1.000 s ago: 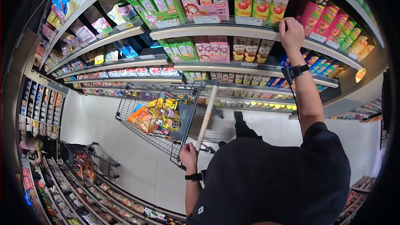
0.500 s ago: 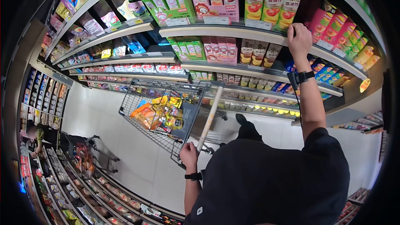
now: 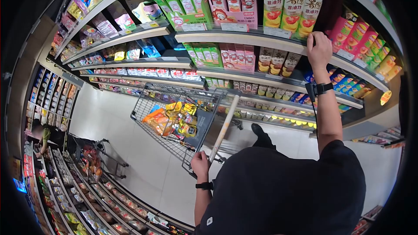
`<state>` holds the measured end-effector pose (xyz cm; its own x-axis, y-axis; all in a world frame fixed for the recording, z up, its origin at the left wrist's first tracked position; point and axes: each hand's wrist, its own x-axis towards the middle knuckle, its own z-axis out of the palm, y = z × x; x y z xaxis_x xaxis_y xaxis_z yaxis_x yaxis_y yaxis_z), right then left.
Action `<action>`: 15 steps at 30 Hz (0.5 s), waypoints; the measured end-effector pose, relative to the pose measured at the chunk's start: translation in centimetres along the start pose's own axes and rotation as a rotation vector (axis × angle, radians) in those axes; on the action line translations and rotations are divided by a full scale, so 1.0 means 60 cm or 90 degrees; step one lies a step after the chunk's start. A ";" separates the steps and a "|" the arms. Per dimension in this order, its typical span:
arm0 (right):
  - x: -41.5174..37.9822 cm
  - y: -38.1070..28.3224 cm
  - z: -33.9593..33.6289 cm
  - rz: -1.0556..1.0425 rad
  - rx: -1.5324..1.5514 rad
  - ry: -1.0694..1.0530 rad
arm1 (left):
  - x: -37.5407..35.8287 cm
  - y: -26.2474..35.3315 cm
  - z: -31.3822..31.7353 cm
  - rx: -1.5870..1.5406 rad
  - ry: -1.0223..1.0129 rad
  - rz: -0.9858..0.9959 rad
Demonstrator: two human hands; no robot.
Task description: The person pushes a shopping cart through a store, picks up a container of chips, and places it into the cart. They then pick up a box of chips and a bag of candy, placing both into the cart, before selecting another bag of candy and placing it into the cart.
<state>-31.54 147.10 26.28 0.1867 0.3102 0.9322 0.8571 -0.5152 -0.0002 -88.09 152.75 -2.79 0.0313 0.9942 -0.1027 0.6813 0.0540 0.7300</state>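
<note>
My right hand (image 3: 319, 50) rests at the front edge of an upper shelf (image 3: 261, 40), its fingers curled beside a row of white snack boxes (image 3: 290, 11). Whether it pinches anything there is hidden. Below and to the left, my left hand (image 3: 200, 164) is closed at the lower end of the cart handle (image 3: 224, 126). The shopping cart (image 3: 167, 146) holds orange and yellow packages (image 3: 159, 122). Pink boxes (image 3: 230, 0) and green boxes (image 3: 191, 0) stand left of the white ones, and slanted pink packs (image 3: 350, 35) lie to the right.
Lower shelves (image 3: 244, 78) carry more boxes and bags. At the left, another person (image 3: 48, 135) reaches toward a shelf beside a second cart (image 3: 89, 152). Stocked shelves (image 3: 93, 191) run along the lower left. A pale tiled floor (image 3: 122, 117) lies between the rows.
The view has shifted slightly, so the shelves and cart appear a little lower and further right. Both hands remain at the shelf edge and the cart handle.
</note>
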 end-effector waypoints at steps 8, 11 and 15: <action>-0.003 0.001 0.001 -0.002 -0.009 0.005 | -0.004 0.007 -0.005 -0.007 0.018 0.015; -0.004 0.002 0.003 0.000 -0.011 0.000 | -0.006 0.019 -0.012 0.008 0.012 -0.013; -0.003 0.002 0.002 -0.002 -0.012 0.001 | -0.004 0.014 -0.006 -0.013 0.015 -0.015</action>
<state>-31.43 147.08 26.10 0.1831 0.3105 0.9328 0.8488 -0.5287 0.0093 -87.82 152.59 -1.91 -0.0013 0.9945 -0.1045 0.6669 0.0787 0.7409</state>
